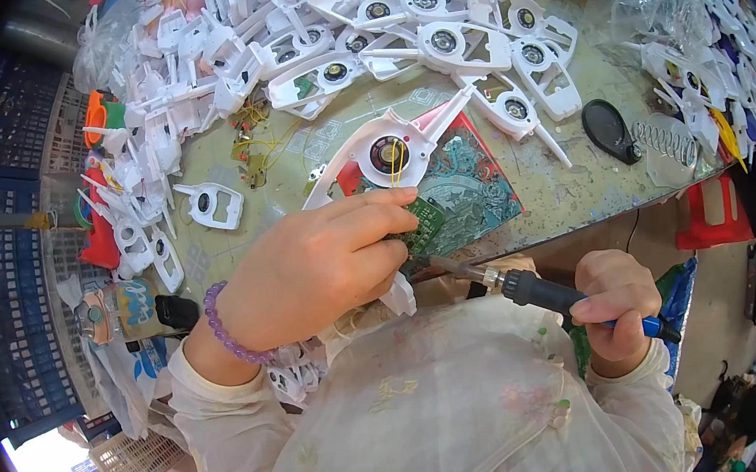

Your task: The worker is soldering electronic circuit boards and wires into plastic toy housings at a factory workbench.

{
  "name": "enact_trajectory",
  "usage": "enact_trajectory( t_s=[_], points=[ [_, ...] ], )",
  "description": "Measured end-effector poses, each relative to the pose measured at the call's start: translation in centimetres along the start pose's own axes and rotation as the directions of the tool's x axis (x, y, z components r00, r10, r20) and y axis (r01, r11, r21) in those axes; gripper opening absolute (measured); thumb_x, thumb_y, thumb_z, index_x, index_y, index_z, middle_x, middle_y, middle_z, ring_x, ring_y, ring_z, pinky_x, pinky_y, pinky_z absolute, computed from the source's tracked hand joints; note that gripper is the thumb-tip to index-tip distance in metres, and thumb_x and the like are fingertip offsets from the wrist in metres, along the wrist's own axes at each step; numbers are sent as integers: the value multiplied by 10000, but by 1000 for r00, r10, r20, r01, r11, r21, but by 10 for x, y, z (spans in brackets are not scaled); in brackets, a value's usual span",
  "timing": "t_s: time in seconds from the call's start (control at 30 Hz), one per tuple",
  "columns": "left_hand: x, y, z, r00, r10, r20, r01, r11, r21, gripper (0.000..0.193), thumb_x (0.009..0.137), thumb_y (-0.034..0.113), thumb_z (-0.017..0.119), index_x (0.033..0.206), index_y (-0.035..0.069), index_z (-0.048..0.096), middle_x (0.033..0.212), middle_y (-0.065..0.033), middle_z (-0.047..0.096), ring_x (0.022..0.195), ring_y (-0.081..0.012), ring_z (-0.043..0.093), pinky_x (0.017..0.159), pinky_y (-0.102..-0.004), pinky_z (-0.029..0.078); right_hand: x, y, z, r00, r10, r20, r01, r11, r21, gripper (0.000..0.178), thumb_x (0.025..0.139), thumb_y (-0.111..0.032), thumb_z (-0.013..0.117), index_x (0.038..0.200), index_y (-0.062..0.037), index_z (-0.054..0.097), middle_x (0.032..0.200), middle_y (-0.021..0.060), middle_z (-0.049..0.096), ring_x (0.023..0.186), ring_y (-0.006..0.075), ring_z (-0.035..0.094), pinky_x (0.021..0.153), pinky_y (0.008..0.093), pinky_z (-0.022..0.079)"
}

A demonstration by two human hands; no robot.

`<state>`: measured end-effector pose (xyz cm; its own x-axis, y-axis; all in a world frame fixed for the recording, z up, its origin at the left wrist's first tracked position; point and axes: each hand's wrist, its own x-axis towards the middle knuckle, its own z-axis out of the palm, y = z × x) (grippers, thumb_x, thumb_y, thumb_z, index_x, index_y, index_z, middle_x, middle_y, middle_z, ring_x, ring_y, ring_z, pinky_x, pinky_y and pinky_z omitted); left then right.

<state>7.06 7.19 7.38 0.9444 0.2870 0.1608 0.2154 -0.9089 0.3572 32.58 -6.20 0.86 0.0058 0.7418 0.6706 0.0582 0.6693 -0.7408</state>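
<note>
My left hand [320,256], with a purple bead bracelet [214,320] at the wrist, has its fingers closed on a small green circuit board [427,227]. The board lies against a white plastic housing [369,135] with a round black speaker [389,155] in it. Yellow wires run over the speaker toward the board. In my right hand [618,303] is a soldering iron [540,291], its dark handle gripped in the fist. The iron's tip points at the lower edge of the board; whether they touch, I cannot tell. Beneath the housing lies a teal patterned sheet with a red border [473,171].
White housings with speakers [445,40] are heaped across the back of the table [331,139]. Small boards with yellow wires [251,152] lie left of centre. A black oval part [608,131] and a coiled spring stand [663,143] sit right. A bottle [119,311] stands left.
</note>
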Motion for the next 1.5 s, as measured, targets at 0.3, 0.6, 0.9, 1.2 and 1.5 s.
enact_trajectory(
  t_s=[0.3, 0.6, 0.9, 1.2, 1.5],
  points=[
    [-1, 3, 2, 1000, -18, -11, 18, 999, 36, 158, 684, 29, 707, 810, 31, 611, 985, -72, 627, 1063, -268, 609, 756, -350, 541, -1, 1, -1, 995, -99, 0, 99, 995, -29, 453, 981, -353, 386, 803, -24, 640, 455, 12, 465, 325, 147, 386, 338, 297, 255],
    [0, 3, -1, 999, -29, 16, 29, 1000, 11, 167, 670, 49, 723, 792, 43, 608, 1001, -69, 621, 1088, -272, 595, 786, -359, 532, -1, 4, 2, 992, -125, 0, 125, 992, -7, 439, 980, -327, 390, 805, -11, 638, 455, 11, 466, 324, 146, 379, 337, 301, 251],
    [0, 3, 0, 1000, -29, 4, 29, 1000, -10, 168, 665, 45, 725, 775, 47, 597, 1008, -69, 618, 1090, -273, 593, 783, -357, 533, -2, 4, 1, 994, -108, 20, 108, 994, -7, 431, 979, -313, 391, 807, -6, 640, 464, 14, 471, 334, 147, 387, 341, 302, 254],
    [-1, 4, 1, 999, -36, 2, 36, 999, 7, 168, 665, 39, 722, 779, 43, 599, 1003, -73, 615, 1079, -275, 597, 776, -357, 532, -3, 3, -1, 991, -122, 53, 122, 992, -4, 398, 973, -295, 408, 841, -3, 645, 503, 25, 504, 352, 153, 403, 354, 302, 266],
    [0, 5, 1, 999, -35, 6, 35, 999, 12, 196, 650, 34, 718, 809, 37, 603, 997, -76, 615, 1086, -273, 593, 783, -360, 529, -4, 0, -2, 984, -156, 90, 161, 986, -45, 366, 965, -285, 419, 882, -13, 649, 537, 27, 526, 374, 155, 416, 367, 299, 276]
  ],
)
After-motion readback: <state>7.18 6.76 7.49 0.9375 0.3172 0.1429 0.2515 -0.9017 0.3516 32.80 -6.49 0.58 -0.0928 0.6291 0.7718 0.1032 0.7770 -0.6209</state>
